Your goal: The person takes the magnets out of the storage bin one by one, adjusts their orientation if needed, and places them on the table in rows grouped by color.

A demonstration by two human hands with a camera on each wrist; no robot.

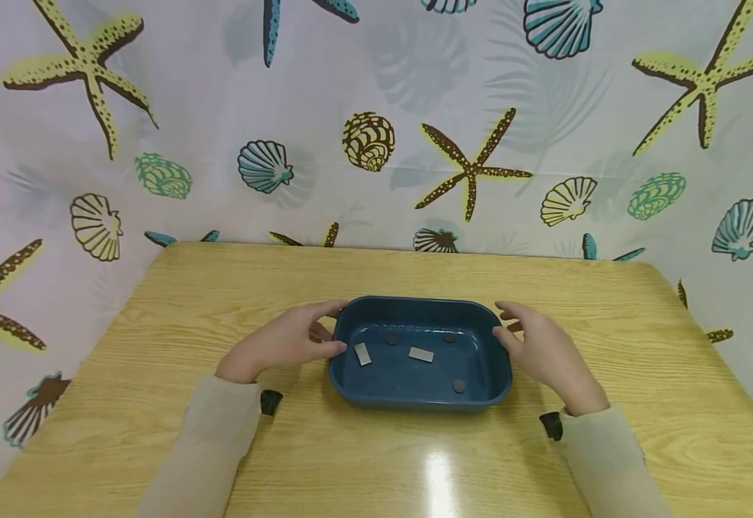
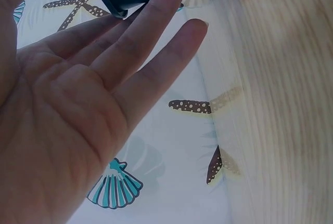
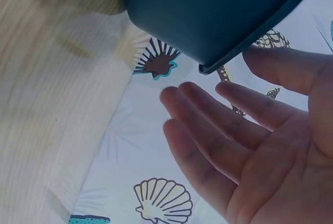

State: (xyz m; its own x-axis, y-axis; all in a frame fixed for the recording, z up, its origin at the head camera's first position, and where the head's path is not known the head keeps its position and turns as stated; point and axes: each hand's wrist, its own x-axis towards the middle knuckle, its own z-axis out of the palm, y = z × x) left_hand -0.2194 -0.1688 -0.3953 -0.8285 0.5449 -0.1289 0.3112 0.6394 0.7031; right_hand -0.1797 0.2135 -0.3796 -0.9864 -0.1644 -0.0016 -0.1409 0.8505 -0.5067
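Note:
A dark blue rectangular plastic basin (image 1: 415,404) with rounded corners stands on the table. Inside it lie two small pale rectangular pieces, one tilted at the left (image 1: 362,354) and one near the middle (image 1: 421,354). Three small dark round discs are spread about its floor, one of them at the front right (image 1: 458,386). My left hand (image 1: 292,338) is at the basin's left end, fingers extended; whether they touch it I cannot tell. At the right end is my right hand (image 1: 541,349), its relaxed fingers (image 3: 208,151) apart from the wall and its thumb close to the rim.
The light wooden table (image 1: 350,460) reaches back to a white cloth (image 1: 325,108) printed with shells and starfish, which also hangs along both sides. Glare shows on the tabletop in front of the basin. Dark wrist pieces (image 1: 271,402) show at both cuffs.

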